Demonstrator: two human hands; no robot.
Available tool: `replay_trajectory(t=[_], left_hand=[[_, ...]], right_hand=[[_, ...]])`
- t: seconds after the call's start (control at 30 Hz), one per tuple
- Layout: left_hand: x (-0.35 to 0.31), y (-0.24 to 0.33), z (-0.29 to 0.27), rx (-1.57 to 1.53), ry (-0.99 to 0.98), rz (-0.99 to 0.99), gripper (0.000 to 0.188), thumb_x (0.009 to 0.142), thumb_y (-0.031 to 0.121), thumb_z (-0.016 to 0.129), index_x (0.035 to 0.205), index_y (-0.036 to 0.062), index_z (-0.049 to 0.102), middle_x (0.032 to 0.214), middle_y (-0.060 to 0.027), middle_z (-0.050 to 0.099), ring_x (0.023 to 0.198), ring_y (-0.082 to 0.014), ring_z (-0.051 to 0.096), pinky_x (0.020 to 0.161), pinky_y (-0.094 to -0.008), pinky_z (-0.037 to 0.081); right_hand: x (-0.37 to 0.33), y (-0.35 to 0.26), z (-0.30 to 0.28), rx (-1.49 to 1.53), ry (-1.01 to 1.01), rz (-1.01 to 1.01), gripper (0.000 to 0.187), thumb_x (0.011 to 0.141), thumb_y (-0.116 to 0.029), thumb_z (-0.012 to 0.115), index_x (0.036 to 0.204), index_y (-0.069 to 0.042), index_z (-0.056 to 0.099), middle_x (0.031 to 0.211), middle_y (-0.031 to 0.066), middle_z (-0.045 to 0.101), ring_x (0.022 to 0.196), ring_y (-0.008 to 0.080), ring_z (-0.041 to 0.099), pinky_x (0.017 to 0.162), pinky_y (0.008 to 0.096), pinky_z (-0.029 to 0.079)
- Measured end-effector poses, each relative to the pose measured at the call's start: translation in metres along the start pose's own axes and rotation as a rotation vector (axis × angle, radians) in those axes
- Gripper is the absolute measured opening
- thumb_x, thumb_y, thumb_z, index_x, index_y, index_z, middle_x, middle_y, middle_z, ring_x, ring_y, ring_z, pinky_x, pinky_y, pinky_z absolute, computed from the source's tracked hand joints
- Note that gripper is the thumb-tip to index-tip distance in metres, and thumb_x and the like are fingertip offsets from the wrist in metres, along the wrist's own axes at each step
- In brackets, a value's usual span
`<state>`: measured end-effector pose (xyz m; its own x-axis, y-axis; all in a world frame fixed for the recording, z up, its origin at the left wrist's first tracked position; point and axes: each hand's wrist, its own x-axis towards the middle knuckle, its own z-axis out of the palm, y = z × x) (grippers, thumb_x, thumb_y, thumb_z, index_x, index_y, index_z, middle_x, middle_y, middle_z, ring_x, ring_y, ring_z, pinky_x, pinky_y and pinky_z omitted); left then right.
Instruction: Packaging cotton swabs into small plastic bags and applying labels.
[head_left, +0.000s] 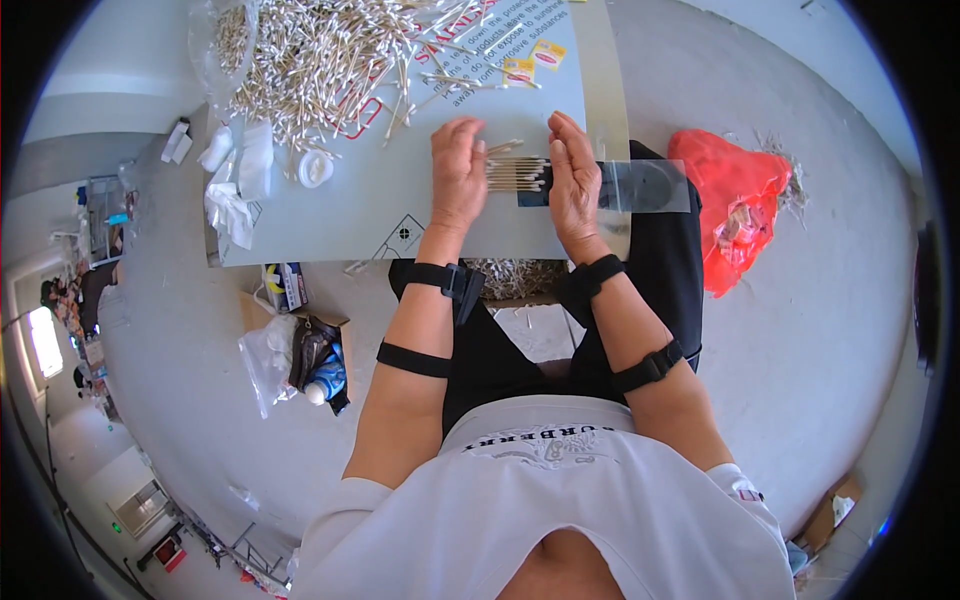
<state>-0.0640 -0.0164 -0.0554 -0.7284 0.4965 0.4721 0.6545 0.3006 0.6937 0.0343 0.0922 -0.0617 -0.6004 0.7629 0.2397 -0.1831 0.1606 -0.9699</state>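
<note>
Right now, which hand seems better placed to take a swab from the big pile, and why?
Probably the left hand: it is nearer the big pile of swabs, which lies ahead and to the left. The right hand is farther off, beyond the small row of swabs.

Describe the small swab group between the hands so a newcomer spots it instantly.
Find the blue-grey table and go to its near right part. Between the left hand and the right hand lies the small swab group. It is mostly lined up side by side, pointing left to right, unlike the big jumbled swab heap at the table's far left.
</note>
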Motion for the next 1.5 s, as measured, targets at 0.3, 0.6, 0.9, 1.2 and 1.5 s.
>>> replay_trajectory(t=[0.3, 0.6, 0.9, 1.2, 1.5], left_hand=[[-0.012, 0.007, -0.002, -0.059, -0.092, -0.002, 0.026, 0.086, 0.003, 0.055, 0.111, 0.0037, 0.06, 0.112, -0.0119, 0.058, 0.108, -0.0296, 0.052, 0.096, -0.0387, 0.04], [-0.013, 0.018, 0.016, -0.437, -0.006, -0.282, 0.03, 0.1, 0.02, 0.045, 0.119, 0.0001, 0.055, 0.121, -0.0123, 0.056, 0.115, -0.0228, 0.052, 0.099, -0.0327, 0.041], [-0.019, 0.015, -0.007, -0.177, -0.081, -0.107, 0.038, 0.076, -0.01, 0.055, 0.109, 0.0068, 0.063, 0.119, -0.0117, 0.054, 0.112, -0.0298, 0.052, 0.097, -0.0378, 0.043], [-0.003, 0.016, -0.019, 0.255, -0.285, 0.106, 0.023, 0.067, 0.001, 0.072, 0.087, 0.0102, 0.066, 0.104, -0.0026, 0.055, 0.107, -0.0275, 0.048, 0.092, -0.0411, 0.038], [0.005, 0.013, -0.019, 0.299, -0.421, 0.173, 0.016, 0.072, 0.005, 0.071, 0.085, 0.0108, 0.063, 0.107, -0.0015, 0.053, 0.109, -0.0264, 0.046, 0.091, -0.0417, 0.036]], right_hand=[[-0.003, 0.008, 0.001, 0.216, -0.052, 0.177, 0.036, 0.103, -0.018, 0.044, 0.131, 0.003, 0.051, 0.13, 0.0116, 0.054, 0.123, 0.0184, 0.049, 0.107, 0.0307, 0.038], [-0.003, 0.009, 0.012, 0.205, -0.052, 0.138, 0.037, 0.103, -0.019, 0.044, 0.132, 0.004, 0.05, 0.13, 0.0119, 0.054, 0.123, 0.018, 0.049, 0.107, 0.0308, 0.038], [0.008, 0.003, -0.012, 0.012, -0.038, 0.1, 0.017, 0.089, -0.001, 0.058, 0.105, 0.003, 0.064, 0.119, 0.0121, 0.06, 0.099, 0.0178, 0.061, 0.087, 0.0276, 0.048], [0.013, -0.002, -0.013, -0.116, -0.185, 0.036, 0.017, 0.081, 0.006, 0.06, 0.096, 0.0, 0.066, 0.114, 0.0134, 0.062, 0.096, 0.0251, 0.064, 0.083, 0.0302, 0.051], [0.018, 0.004, -0.001, -0.558, -0.247, -0.242, 0.01, 0.07, -0.002, 0.069, 0.08, -0.006, 0.07, 0.098, 0.0087, 0.062, 0.093, 0.0318, 0.056, 0.08, 0.0392, 0.05]])
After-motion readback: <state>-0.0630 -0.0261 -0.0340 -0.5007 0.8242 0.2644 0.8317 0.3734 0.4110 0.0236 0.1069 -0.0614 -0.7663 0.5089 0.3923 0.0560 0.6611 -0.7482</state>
